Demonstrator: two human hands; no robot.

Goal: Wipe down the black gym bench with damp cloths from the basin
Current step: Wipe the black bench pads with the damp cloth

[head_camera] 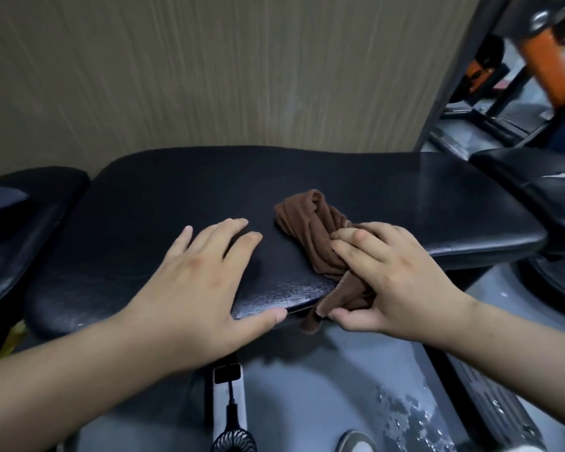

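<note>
The black padded gym bench [183, 194] runs across the middle of the view, its near edge shiny. A crumpled brown cloth [307, 223] lies on the right half of the pad and hangs over the near edge. My right hand [382, 275] grips the cloth's near end, fingers on top and thumb under the hanging part. My left hand [203, 278] rests flat on the pad to the left of the cloth, fingers spread, thumb hooked over the near edge. No basin is visible.
A second black pad [23, 216] adjoins the bench on the left and another black pad [535, 177] stands at right. A wood-grain wall [209, 70] rises behind. Below, the grey floor [340, 380] shows water drops, and a small fan on a cord [232, 429] hangs near me.
</note>
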